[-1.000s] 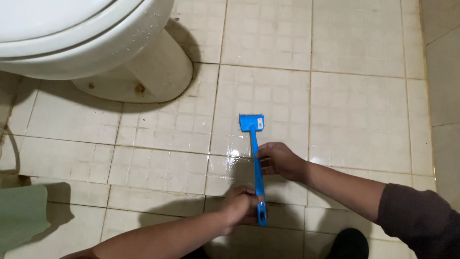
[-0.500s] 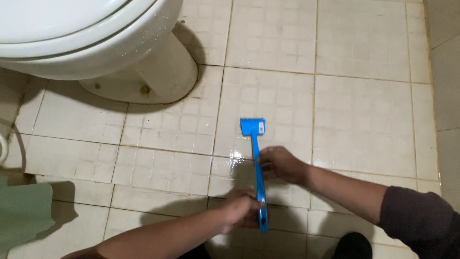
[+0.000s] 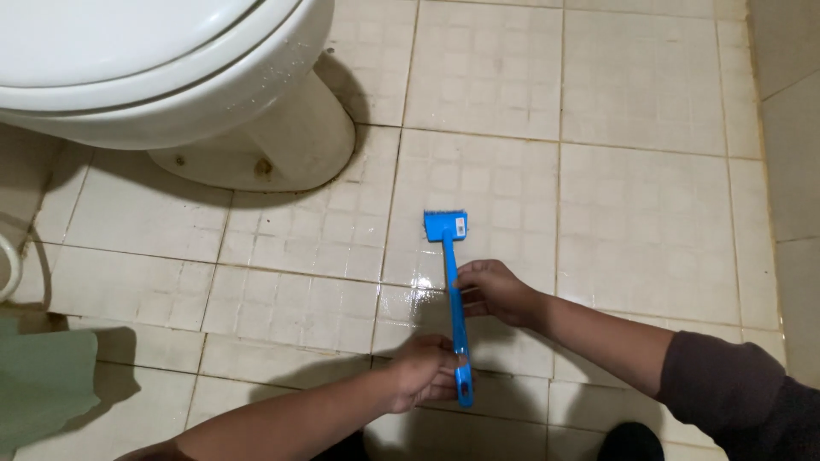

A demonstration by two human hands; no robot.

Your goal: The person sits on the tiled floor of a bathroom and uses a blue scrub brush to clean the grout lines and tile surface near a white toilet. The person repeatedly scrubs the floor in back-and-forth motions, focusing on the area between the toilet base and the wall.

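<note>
Both hands grip one blue long-handled scrub brush (image 3: 454, 294) that lies almost straight up and down in the view, pressed to the tiled floor (image 3: 641, 171). Lower on the handle, the left hand (image 3: 423, 369) is clenched around the shaft close to its free end, with the tip sticking out just past the fist. Higher up, the right hand (image 3: 494, 290) wraps its fingers around the middle of the handle from the right side. Its forearm runs back to a dark sleeve (image 3: 735, 393) at the lower right.

At the far end of the handle, the blue brush head (image 3: 446, 224) sits on a pale tile, beyond both hands. Around the handle the tiles shine wet. A white toilet (image 3: 171, 77) fills the upper left, its base (image 3: 282, 145) meeting the floor well apart from the brush head, with open tile between them. Dark grime lines the grout near the base. A green cloth (image 3: 43, 384) lies at the left edge, far from the hands. A tiled wall (image 3: 790, 128) rises on the right.
</note>
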